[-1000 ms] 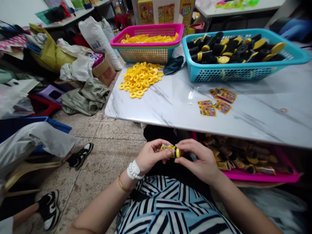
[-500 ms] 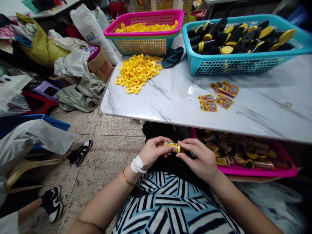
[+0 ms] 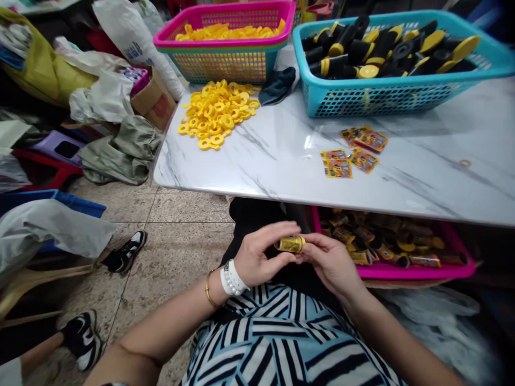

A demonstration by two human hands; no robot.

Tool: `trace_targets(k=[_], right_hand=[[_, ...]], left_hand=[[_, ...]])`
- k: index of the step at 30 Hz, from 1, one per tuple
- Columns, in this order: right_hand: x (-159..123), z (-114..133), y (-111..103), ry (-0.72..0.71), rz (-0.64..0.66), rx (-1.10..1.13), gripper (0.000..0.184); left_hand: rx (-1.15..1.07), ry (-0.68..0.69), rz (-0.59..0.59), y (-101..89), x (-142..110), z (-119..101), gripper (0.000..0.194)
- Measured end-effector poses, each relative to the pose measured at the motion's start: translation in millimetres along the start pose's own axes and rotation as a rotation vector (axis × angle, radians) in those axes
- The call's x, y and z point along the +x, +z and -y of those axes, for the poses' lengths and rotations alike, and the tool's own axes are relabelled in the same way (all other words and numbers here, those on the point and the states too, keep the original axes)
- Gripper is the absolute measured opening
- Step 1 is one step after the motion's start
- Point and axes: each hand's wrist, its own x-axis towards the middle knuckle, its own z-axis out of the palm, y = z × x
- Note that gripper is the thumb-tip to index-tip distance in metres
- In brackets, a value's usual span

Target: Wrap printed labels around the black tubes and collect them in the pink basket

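A small tube with a yellow printed label and a yellow end is held above my lap. My right hand pinches its yellow end between thumb and fingers. Around the tube's other end, my left hand has its fingers stretched out above and its thumb apart below. Whether the left fingers touch the tube is hard to see. Printed label stickers lie on the marble-patterned table beyond my hands. Under the tabletop, a pink tray holds many labelled tubes.
Yellow rings are heaped at the table's left, before a pink-rimmed basket of yellow parts. A blue basket holds black tubes with yellow ends. A dark cloth lies between them. At left, a person's shoe rests on the floor.
My left fingers have loosened from the tube and straightened. The tube has turned slightly, and my right hand has moved in closer on its yellow end. The view has shifted slightly.
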Motion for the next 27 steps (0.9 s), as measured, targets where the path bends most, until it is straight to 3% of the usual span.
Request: trace_targets(k=[2,3,5,7,9,12,15,17,19,23,25,27], right_hand=[[-1,2,0,-0.154,-0.037,-0.109,0.028],[-1,4,0,-0.249,-0.049,-0.186,0.027],[-2,10,0,-0.437,-0.06,-0.361,0.025],[-3,13,1,-0.543,-0.051,-0.487,0.025],[-1,12,2,-0.521,-0.048,-0.464,0.023],[3,6,4,-0.291,-0.034,-0.218,0.021],[6,-1,4,-0.076,-0.028,-0.041,0.03],[7,-3,3,-0.044,-0.032,-0.037,0.032],[6,-3,1,-0.132,-0.052,-0.113,0.03],[3,-1,-4,-0.446,-0.097,-0.388,0.024],[3,0,-7,-0.464,-0.02,-0.431,0.024],[3,2,-10,-0.388,0.081,-0.385,0.027]], left_hand=[[-0.113,-0.138,-0.095,-2.8,1,3,0.057],[-0.173,-0.221,-0.108,-4.0,1,5,0.058],[-0.256,-0.362,-0.058,-5.2,1,7,0.047],[-0.257,-0.402,0.001,-4.2,0,7,0.038],[-0.153,-0.318,-0.025,-2.7,-1,5,0.032],[0.074,-0.138,-0.064,-4.6,4,0,0.029],[0.14,-0.046,0.032,-10.8,15,0,0.03],[0.14,-0.031,0.116,-13.4,21,3,0.03],[0.112,-0.073,0.139,-12.6,23,8,0.036],[-0.146,-0.328,0.083,-5.4,20,20,0.047],[-0.263,-0.427,0.087,-3.4,18,25,0.046],[-0.316,-0.484,0.102,-2.9,18,28,0.046]])
